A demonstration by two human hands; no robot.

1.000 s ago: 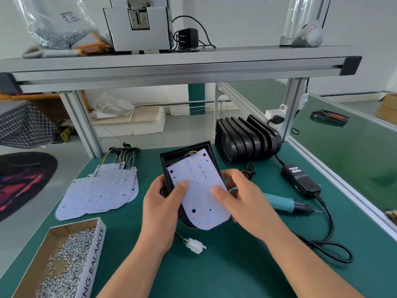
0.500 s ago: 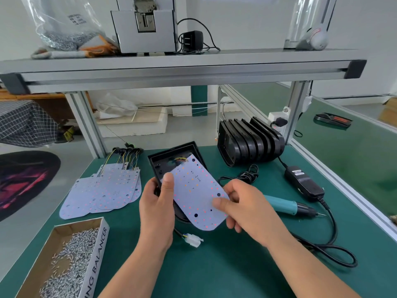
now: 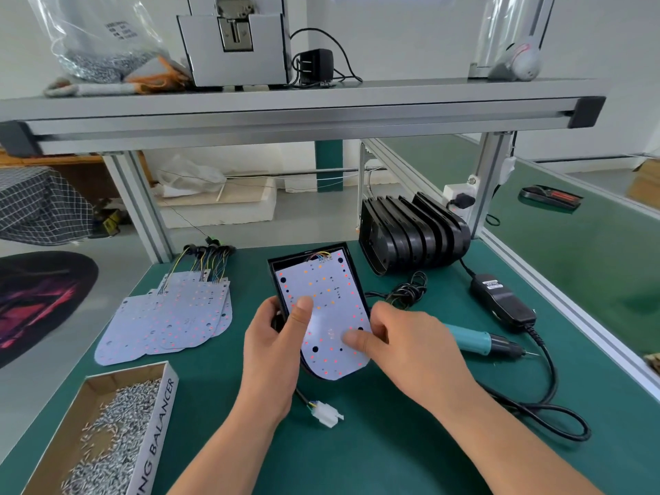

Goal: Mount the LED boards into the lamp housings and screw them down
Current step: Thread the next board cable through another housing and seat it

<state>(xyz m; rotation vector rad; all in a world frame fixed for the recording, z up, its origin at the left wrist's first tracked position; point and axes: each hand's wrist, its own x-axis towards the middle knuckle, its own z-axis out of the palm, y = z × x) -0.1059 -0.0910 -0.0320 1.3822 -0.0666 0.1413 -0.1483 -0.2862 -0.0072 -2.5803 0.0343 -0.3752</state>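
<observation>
- the led board (image 3: 323,298) lies face up inside the black lamp housing (image 3: 275,280), which rests on the green table (image 3: 393,441) in front of the person.
- the left hand (image 3: 275,351) grips the housing's left edge, fingers curled behind it, thumb (image 3: 303,309) pressed flat on the board.
- the right hand (image 3: 410,348) holds the housing's right edge, with its thumb (image 3: 357,339) on the board's lower part.
- a white connector (image 3: 328,418) on a wire lies just below the housing's rounded end.
- a spare board stack (image 3: 168,316) lies to the left, with a box of screws (image 3: 107,434) nearer the person.
- an electric screwdriver (image 3: 478,341) lies to the right, and a row of upright housings (image 3: 414,237) stands behind it.
</observation>
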